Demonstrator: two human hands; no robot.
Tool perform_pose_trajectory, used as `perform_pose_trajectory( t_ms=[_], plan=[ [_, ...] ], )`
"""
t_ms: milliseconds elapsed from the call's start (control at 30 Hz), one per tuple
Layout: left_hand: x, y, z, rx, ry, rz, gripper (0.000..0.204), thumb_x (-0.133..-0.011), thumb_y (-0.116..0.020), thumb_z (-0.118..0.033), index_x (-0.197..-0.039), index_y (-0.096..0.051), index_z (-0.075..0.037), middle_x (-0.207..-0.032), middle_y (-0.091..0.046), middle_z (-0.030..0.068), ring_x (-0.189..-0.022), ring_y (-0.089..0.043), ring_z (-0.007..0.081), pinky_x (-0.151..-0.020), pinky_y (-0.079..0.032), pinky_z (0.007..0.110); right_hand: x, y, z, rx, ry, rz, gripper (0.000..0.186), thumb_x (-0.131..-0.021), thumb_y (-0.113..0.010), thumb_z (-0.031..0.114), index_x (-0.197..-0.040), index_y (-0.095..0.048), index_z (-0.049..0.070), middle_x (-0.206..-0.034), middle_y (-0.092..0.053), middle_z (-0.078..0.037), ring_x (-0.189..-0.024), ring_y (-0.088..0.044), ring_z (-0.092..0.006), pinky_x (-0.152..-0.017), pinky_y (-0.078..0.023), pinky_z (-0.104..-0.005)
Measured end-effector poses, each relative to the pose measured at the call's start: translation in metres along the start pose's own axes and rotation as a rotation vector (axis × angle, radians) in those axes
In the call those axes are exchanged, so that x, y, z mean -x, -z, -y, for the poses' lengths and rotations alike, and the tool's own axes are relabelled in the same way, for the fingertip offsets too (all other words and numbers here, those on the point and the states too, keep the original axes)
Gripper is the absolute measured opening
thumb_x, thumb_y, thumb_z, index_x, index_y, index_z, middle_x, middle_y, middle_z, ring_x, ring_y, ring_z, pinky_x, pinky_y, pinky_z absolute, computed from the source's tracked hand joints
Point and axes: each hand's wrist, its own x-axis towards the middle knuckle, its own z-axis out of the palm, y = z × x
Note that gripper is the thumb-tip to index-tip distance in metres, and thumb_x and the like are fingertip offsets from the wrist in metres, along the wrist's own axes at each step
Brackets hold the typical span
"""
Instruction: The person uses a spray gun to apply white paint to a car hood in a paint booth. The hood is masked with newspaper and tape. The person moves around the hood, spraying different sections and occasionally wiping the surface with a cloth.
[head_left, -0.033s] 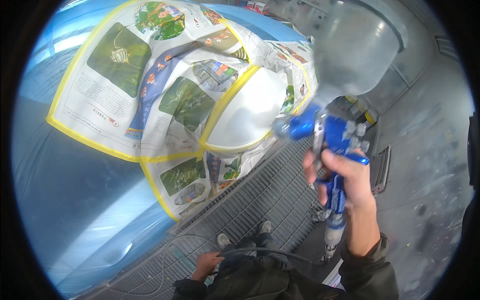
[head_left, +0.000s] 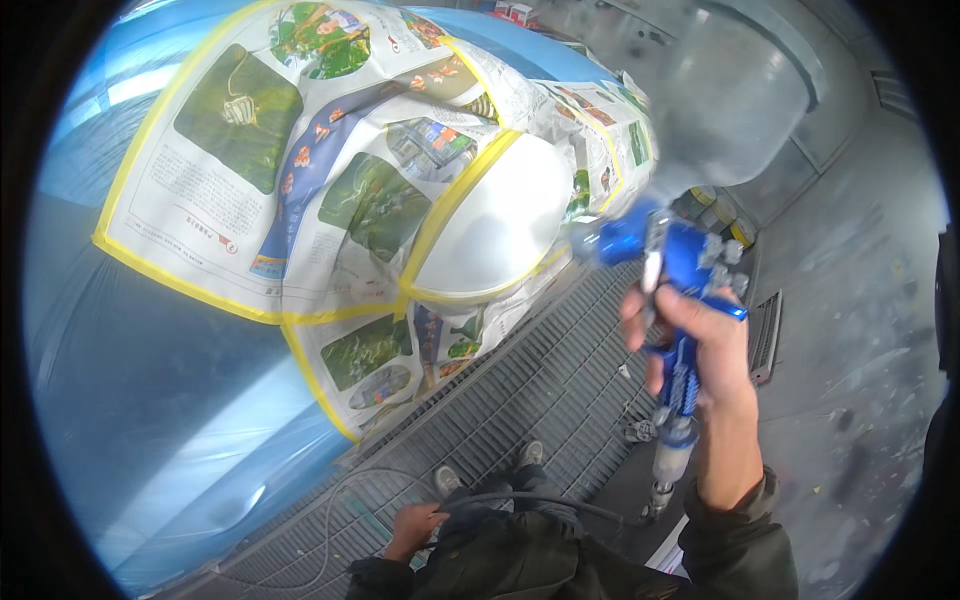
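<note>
My right hand [head_left: 705, 345] is closed round the handle of a blue spray gun [head_left: 683, 262], fingers at its trigger. A large translucent paint cup [head_left: 735, 100] sits on top of the gun. Its nozzle faces left, a short way from a smooth, rounded whitish panel [head_left: 505, 215]. Yellow masking tape [head_left: 455, 210] and printed newspaper sheets [head_left: 350, 260] border that panel. Low in the middle, my left hand [head_left: 412, 530] is wrapped round a dark air hose [head_left: 540, 497], which runs across to the fitting under the gun's handle.
Blue plastic film [head_left: 160, 380] covers the large body around the newspaper. Below lies a slatted floor grating [head_left: 520, 380], where my shoes [head_left: 448, 480] stand. Several cans [head_left: 715, 215] are by the far wall, and a grey floor [head_left: 840, 400] spreads to the right. A hose loop trails at lower left.
My right hand and the spray gun have shifted slightly right, so the nozzle is a bit farther from the whitish panel's edge. My left hand stays on the hose.
</note>
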Motion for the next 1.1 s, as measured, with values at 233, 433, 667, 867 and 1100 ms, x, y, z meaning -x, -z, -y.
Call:
perform_pose_trajectory(
  t_ms=[233, 433, 667, 867, 1100],
  plan=[
    [0.006, -0.012, 0.009, -0.052, 0.047, 0.077, 0.031, -0.088, -0.066, -0.040, -0.082, -0.065, -0.010, -0.074, -0.063, 0.0155, -0.075, -0.062, 0.0406, -0.062, -0.046, 0.050, 0.011, 0.052, -0.018, 0.037, 0.071, -0.270, 0.027, -0.095, -0.059, 0.014, -0.112, -0.063, -0.006, -0.098, -0.069, -0.016, -0.082, -0.069, -0.0210, -0.043, -0.057, -0.0284],
    [0.015, 0.000, 0.014, -0.074, 0.095, 0.101, 0.026, -0.087, -0.067, -0.038, -0.083, -0.068, -0.012, -0.071, -0.062, 0.0148, -0.073, -0.062, 0.0396, -0.061, -0.046, 0.048, 0.048, 0.050, -0.059, -0.101, -0.042, -0.040, 0.040, -0.085, -0.074, 0.021, -0.108, -0.059, -0.008, -0.097, -0.067, -0.021, -0.077, -0.068, -0.0256, -0.041, -0.056, -0.0296],
    [0.033, -0.002, 0.040, -0.054, 0.165, 0.080, 0.023, -0.084, -0.070, -0.038, -0.083, -0.072, -0.015, -0.070, -0.063, 0.0148, -0.071, -0.063, 0.0385, -0.059, -0.046, 0.048, 0.061, 0.044, -0.070, -0.133, -0.027, 0.044, 0.026, -0.089, -0.062, 0.004, -0.113, -0.062, -0.007, -0.099, -0.069, -0.015, -0.082, -0.068, -0.0197, -0.050, -0.057, -0.0280],
    [0.038, 0.009, 0.028, -0.185, 0.210, 0.104, 0.022, -0.084, -0.070, -0.039, -0.084, -0.074, -0.017, -0.071, -0.064, 0.0159, -0.072, -0.063, 0.0396, -0.060, -0.047, 0.050, 0.055, 0.042, -0.075, -0.125, 0.001, -0.109, 0.026, -0.090, -0.061, 0.002, -0.115, -0.062, -0.006, -0.102, -0.068, -0.013, -0.084, -0.067, -0.0166, -0.053, -0.057, -0.0248],
    [0.048, 0.027, 0.016, -0.120, 0.292, 0.158, 0.026, -0.085, -0.069, -0.037, -0.094, -0.077, -0.015, -0.082, -0.070, 0.0147, -0.077, -0.067, 0.0373, -0.067, -0.052, 0.046, 0.059, 0.047, -0.084, -0.296, -0.057, 0.214, 0.057, -0.093, -0.069, 0.011, -0.143, -0.045, -0.001, -0.104, -0.068, -0.010, -0.089, -0.067, -0.0164, -0.055, -0.057, -0.0234]
  ],
)
